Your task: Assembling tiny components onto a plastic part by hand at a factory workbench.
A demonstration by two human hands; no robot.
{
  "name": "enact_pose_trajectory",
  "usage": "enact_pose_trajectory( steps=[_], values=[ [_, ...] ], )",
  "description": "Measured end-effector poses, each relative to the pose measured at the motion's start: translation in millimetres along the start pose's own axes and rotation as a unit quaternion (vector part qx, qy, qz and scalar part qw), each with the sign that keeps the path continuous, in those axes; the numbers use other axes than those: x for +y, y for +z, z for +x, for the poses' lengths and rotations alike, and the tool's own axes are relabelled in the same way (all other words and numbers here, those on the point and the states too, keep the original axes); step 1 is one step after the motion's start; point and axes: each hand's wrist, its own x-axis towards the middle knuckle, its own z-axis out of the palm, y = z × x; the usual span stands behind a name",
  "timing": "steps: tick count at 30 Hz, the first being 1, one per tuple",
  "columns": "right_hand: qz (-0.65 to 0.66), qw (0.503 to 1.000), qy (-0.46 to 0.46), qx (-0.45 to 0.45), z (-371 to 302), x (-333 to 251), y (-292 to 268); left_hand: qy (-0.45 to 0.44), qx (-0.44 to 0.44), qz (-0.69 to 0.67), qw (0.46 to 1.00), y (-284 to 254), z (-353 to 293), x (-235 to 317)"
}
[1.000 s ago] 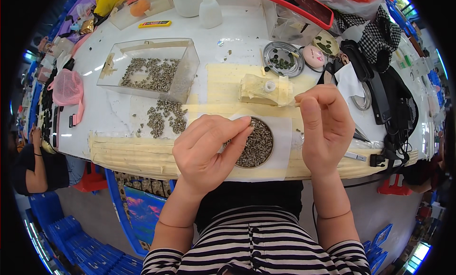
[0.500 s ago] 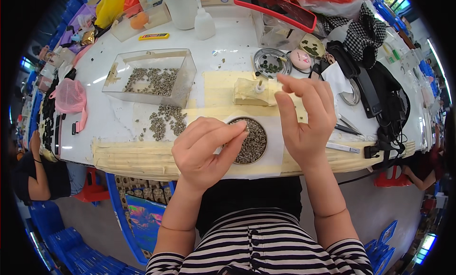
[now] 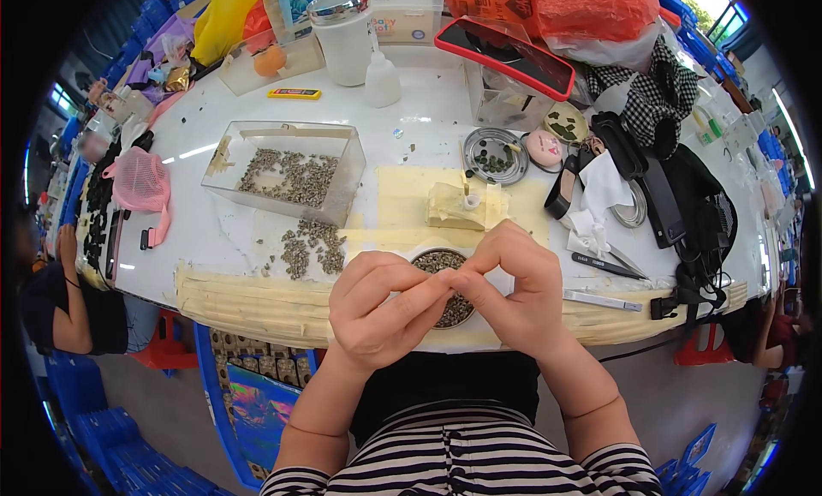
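My left hand (image 3: 377, 312) and my right hand (image 3: 519, 283) meet fingertip to fingertip above a round tin (image 3: 461, 319) filled with small grey metal-looking pieces (image 3: 439, 261). Both are pinched closed. Whatever sits between the fingertips is too small or too covered to make out. Just beyond the hands stands a block (image 3: 443, 212) wrapped in cream tape, with a short peg and a white collar (image 3: 470, 202) on top. My hands hide part of the tin.
To the left, a clear plastic box (image 3: 345, 175) holds more grey pieces, with a loose pile (image 3: 310, 246) beside it. On the right lie a metal dish (image 3: 519, 166) with dark green bits, tweezers (image 3: 606, 265) and a black strap (image 3: 664, 196). A red-cased phone (image 3: 505, 56) rests farther back.
My right hand has come down and inward from beside the taped block, its fingers closing to meet my left fingertips. My left hand stays pinched over the tin. The view has shifted slightly.
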Motion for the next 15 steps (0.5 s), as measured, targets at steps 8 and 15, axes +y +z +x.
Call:
enact_pose_trajectory(
  steps=[8, 15],
  values=[
    [-0.242, 0.948, -0.198, 0.067, -15, 0, 12, -0.080, -0.011, 0.028, 0.996, 4, 1, -1],
    [-0.085, 0.992, -0.077, 0.055, -14, 5, 13, -0.094, 0.007, 0.006, 0.996, 3, 0, 0]
  ],
)
